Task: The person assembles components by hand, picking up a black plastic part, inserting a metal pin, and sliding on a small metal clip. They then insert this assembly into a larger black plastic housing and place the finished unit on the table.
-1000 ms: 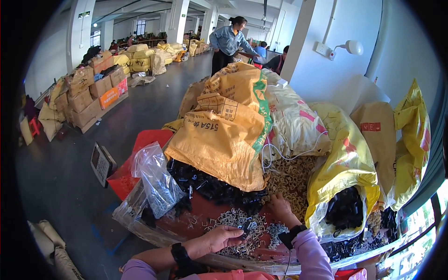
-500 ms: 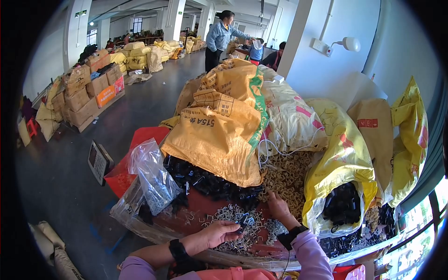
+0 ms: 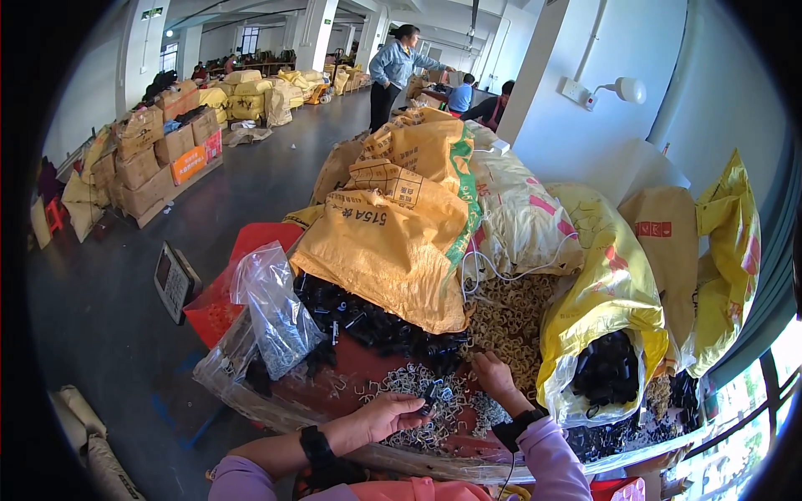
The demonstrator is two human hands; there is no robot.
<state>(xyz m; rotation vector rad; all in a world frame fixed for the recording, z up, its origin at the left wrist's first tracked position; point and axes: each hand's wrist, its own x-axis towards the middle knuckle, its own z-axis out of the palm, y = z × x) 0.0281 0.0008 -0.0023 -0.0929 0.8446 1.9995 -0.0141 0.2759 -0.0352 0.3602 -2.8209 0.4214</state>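
My left hand (image 3: 388,415) is closed, pinching a small black plastic piece (image 3: 429,397) between thumb and fingers. It hovers over a pile of silvery U-shaped metal rings (image 3: 434,427). My right hand (image 3: 494,377) is at the near edge of a heap of tan curved pieces (image 3: 514,326). Its fingers are curled together; anything between them is too small to make out. Black plastic pieces (image 3: 368,321) like the held one lie heaped beyond my left hand.
A large orange woven sack (image 3: 380,250) rests behind the black heap. At right, a yellow sack (image 3: 606,275) spills black pieces. On the left are a clear bag of metal parts (image 3: 280,334) and a calculator (image 3: 173,282). Another person (image 3: 401,71) stands beyond the sacks.
My right hand has drawn slightly back toward me from the tan heap, its fingers now curled. My left hand still holds the black piece, nearly in place.
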